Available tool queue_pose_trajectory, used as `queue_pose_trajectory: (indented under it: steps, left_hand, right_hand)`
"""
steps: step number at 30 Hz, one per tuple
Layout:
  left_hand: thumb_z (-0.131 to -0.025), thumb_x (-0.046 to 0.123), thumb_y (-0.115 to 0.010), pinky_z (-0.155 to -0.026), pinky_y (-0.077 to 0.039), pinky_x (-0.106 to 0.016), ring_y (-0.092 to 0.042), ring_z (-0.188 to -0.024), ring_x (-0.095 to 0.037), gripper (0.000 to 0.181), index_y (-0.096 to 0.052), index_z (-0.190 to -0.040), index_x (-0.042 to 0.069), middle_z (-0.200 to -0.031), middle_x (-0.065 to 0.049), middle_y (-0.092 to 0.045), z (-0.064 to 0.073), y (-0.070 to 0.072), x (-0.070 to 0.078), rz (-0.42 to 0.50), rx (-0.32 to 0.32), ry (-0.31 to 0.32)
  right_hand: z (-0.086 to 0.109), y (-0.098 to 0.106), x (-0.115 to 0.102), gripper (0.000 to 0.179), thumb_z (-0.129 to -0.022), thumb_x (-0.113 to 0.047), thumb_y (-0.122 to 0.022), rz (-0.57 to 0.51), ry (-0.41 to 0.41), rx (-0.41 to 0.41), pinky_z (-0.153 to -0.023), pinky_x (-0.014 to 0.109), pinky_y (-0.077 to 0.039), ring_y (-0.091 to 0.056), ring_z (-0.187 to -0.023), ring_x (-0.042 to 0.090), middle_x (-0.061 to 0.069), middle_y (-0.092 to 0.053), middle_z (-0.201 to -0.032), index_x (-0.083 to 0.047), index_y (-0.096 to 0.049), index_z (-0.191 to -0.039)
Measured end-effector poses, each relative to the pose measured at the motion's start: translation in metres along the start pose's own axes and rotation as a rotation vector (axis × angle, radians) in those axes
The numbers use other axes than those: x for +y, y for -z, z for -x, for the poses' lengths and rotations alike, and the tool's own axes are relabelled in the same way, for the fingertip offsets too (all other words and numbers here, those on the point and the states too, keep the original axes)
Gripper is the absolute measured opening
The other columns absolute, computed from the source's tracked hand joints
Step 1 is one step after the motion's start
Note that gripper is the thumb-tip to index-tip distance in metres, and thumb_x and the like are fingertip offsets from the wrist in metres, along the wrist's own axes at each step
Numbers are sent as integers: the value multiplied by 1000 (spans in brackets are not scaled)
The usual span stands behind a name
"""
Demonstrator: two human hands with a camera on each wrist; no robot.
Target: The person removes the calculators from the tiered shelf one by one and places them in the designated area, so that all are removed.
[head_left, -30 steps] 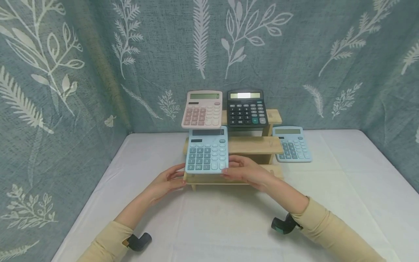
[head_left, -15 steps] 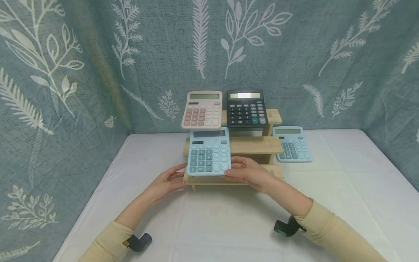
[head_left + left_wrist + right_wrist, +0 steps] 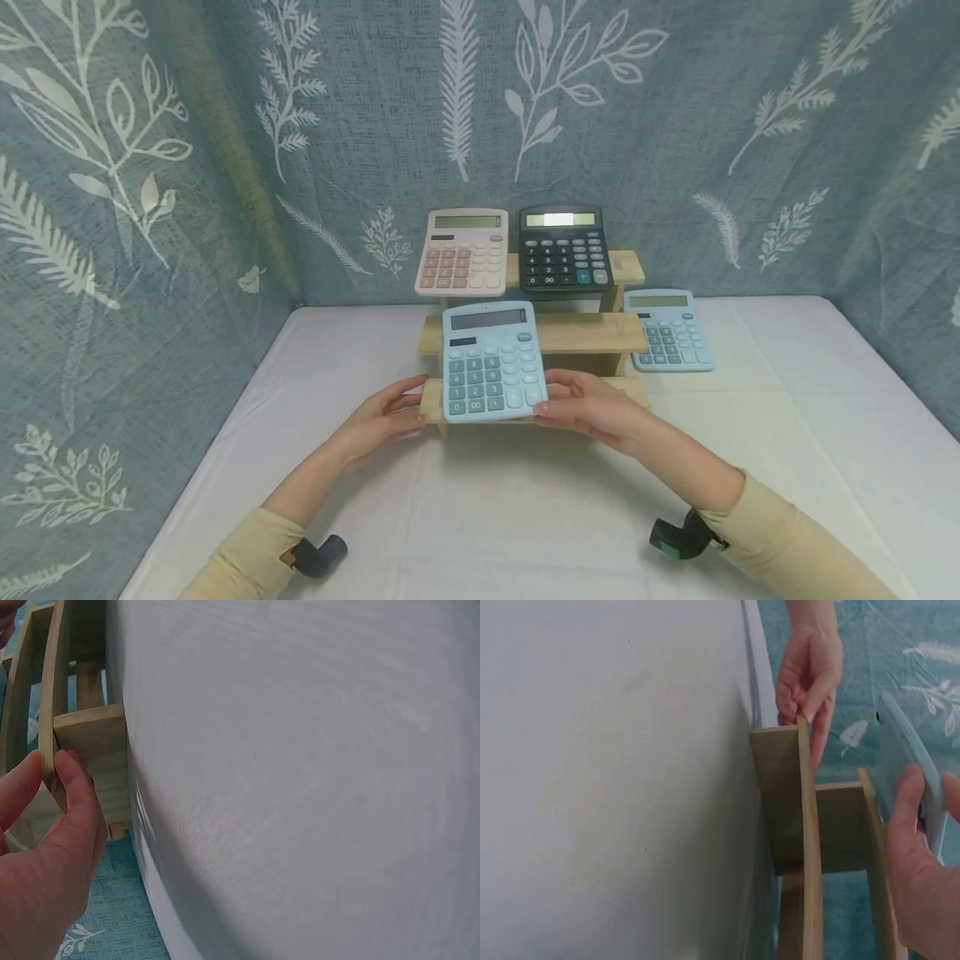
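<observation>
My right hand [image 3: 596, 410] pinches a light blue calculator [image 3: 491, 358] by its lower right corner, thumb in front. The calculator leans face up before the lower steps of a three-step wooden stand [image 3: 592, 333]. In the right wrist view, fingers press the back of the calculator [image 3: 900, 742], which stands off the stand's boards. My left hand [image 3: 382, 421] grips the left end of the lowest step. Its thumb and fingers lie on either side of that board [image 3: 50, 697] in the left wrist view.
On the top step lean a pink calculator [image 3: 462, 252] and a black calculator [image 3: 566, 250]. Another light blue calculator [image 3: 671, 333] rests on the white tablecloth [image 3: 480, 517] right of the stand. A patterned blue-green curtain [image 3: 360, 100] hangs behind.
My right hand has drawn the light blue calculator down, toward me and slightly right, away from below the pink one. My left hand has stayed on the stand.
</observation>
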State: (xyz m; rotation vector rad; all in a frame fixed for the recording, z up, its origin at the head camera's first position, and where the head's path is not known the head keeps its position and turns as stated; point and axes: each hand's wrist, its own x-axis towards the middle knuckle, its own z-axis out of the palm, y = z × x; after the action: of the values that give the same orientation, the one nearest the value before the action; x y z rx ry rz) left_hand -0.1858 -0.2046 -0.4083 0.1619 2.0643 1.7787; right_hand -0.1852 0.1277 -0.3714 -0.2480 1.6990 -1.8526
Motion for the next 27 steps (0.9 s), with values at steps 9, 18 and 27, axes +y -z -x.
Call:
queue_pose_trajectory:
  steps: [9, 18, 27]
  left_hand:
    - [-93, 4, -61, -97, -50, -33, -58, -115, -21, 70, -24, -152, 0, -144, -30, -38, -1, -1, -1, 9, -10, -10]
    - [-93, 4, -61, -96, -50, -33, -58, -114, -21, 70, -24, -152, 0, -144, -30, -38, 0, -1, -1, 12, -15, -11]
    - [-94, 3, -59, -98, -48, -34, -58, -112, -17, 71, -20, -153, -3, -145, -33, -34, 1, 1, 0, 30, -52, -43]
  right_hand:
    - [15, 8, 3, 64, -91, -8, -67, 11, 35, -69, -97, 36, -49, -63, -110, 23, 18, -59, -132, 8, -33, -144]
    - [36, 15, -3, 68, -91, -10, -67, 49, 67, -88, -97, 38, -49, -62, -113, 24, 17, -59, -133, 8, -29, -146]
    - [57, 23, -11, 66, -93, -6, -63, 46, 109, -90, -98, 39, -49, -62, -113, 23, 15, -61, -130, 11, -27, -145]
